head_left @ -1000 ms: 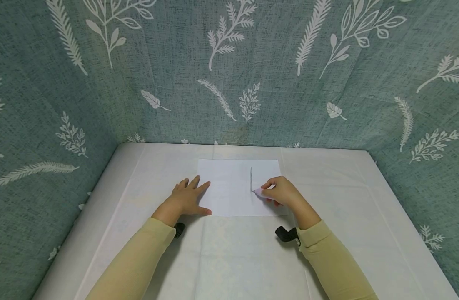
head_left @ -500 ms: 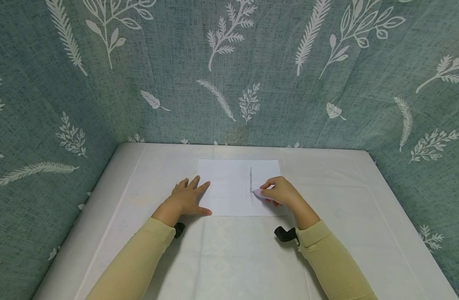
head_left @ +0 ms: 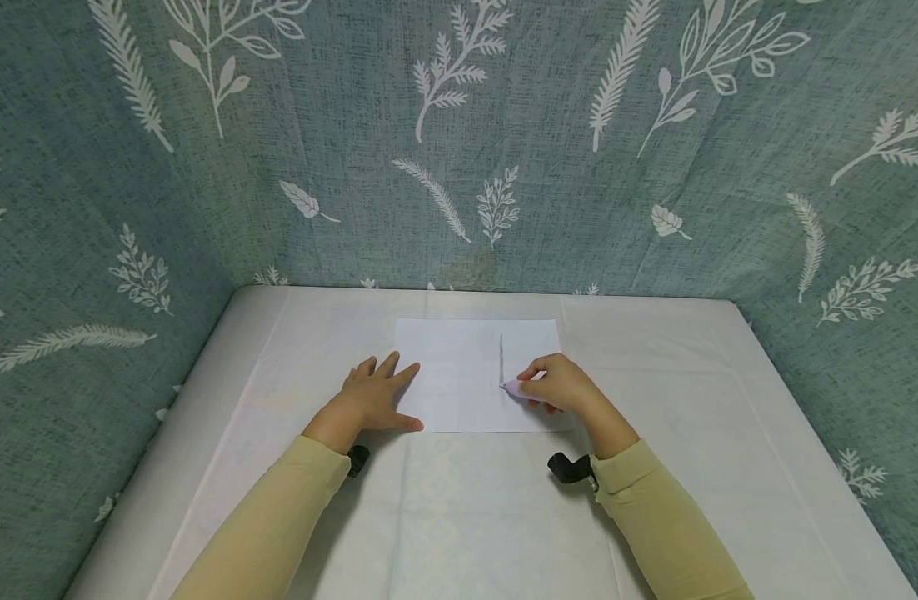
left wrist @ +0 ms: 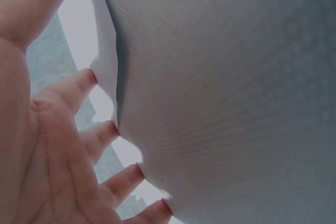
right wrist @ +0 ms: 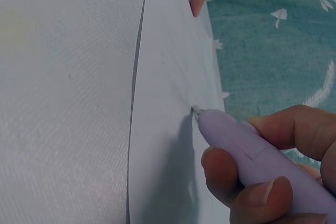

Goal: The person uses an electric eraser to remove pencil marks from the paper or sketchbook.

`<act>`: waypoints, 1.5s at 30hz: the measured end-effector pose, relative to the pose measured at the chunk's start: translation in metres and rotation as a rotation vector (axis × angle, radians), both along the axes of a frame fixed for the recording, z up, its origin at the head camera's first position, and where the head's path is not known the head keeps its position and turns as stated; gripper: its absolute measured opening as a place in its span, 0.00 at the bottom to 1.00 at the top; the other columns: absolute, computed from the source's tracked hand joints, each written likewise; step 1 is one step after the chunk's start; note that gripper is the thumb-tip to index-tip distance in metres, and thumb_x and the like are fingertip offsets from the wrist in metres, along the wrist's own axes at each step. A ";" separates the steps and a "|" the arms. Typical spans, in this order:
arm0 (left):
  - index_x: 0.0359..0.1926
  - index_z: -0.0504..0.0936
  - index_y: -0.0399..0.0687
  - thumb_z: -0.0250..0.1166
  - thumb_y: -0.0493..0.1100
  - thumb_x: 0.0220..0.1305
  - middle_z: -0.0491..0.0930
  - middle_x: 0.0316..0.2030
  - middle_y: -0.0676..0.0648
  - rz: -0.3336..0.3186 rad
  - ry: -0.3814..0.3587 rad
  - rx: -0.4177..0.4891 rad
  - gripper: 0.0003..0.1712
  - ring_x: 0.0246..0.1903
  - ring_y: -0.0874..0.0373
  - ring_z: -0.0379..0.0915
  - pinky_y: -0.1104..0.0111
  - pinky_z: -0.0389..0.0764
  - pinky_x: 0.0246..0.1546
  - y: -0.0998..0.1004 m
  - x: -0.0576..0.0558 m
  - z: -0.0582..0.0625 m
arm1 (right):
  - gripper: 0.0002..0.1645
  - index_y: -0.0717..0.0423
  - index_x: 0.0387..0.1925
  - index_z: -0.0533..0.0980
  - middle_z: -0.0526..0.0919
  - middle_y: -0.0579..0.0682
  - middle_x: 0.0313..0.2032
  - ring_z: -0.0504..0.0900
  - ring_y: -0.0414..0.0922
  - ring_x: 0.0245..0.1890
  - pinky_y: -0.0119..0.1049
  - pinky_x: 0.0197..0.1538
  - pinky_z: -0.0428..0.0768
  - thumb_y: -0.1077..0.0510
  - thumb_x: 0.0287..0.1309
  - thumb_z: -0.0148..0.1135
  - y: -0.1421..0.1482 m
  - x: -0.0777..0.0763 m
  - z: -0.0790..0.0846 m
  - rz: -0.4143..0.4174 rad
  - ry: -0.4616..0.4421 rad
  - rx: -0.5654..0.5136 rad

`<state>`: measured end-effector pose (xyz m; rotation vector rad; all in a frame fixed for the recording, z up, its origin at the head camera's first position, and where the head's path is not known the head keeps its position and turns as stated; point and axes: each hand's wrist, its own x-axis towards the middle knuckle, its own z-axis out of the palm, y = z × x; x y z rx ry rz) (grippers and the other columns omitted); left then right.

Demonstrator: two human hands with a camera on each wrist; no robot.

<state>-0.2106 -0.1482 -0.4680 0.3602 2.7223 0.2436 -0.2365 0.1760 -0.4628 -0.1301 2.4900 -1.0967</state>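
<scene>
A white sheet of paper (head_left: 451,375) lies on the white-covered table, marked on its right half by a thin, dark upright line (head_left: 501,358). My left hand (head_left: 372,396) rests with spread fingers at the sheet's left edge; its fingertips (left wrist: 128,179) touch the paper. My right hand (head_left: 567,383) pinches a thick lavender pen-shaped tool (right wrist: 247,148) between thumb and fingers. The tool's small pale tip touches the paper at the line's lower end. Whether that tip is a pen point or a blade, I cannot tell. The tool's rear is hidden by the hand.
A white cloth (head_left: 496,517) covers the table around the sheet. Green-blue fabric (head_left: 549,108) with white leaf prints hangs behind and at both sides. Black wrist cameras (head_left: 569,468) sit near both yellow-green sleeves (head_left: 669,517).
My right hand and the lavender tool have shifted slightly left, the tip now a little lower at the line's end. The left hand stays in place.
</scene>
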 end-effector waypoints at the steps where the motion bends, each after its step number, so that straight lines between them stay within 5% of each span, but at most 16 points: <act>1: 0.79 0.54 0.57 0.70 0.72 0.51 0.43 0.78 0.36 0.000 0.001 0.000 0.61 0.74 0.27 0.38 0.35 0.46 0.70 0.000 0.000 0.000 | 0.13 0.55 0.46 0.85 0.85 0.49 0.22 0.71 0.42 0.12 0.34 0.19 0.70 0.54 0.62 0.65 0.000 0.000 0.000 0.000 -0.002 0.001; 45: 0.79 0.54 0.58 0.71 0.73 0.50 0.42 0.78 0.36 0.009 0.000 -0.007 0.62 0.74 0.28 0.37 0.36 0.46 0.70 0.000 -0.002 -0.003 | 0.14 0.56 0.48 0.84 0.85 0.49 0.23 0.72 0.42 0.13 0.34 0.19 0.70 0.55 0.63 0.64 -0.002 -0.001 0.002 -0.023 -0.007 0.005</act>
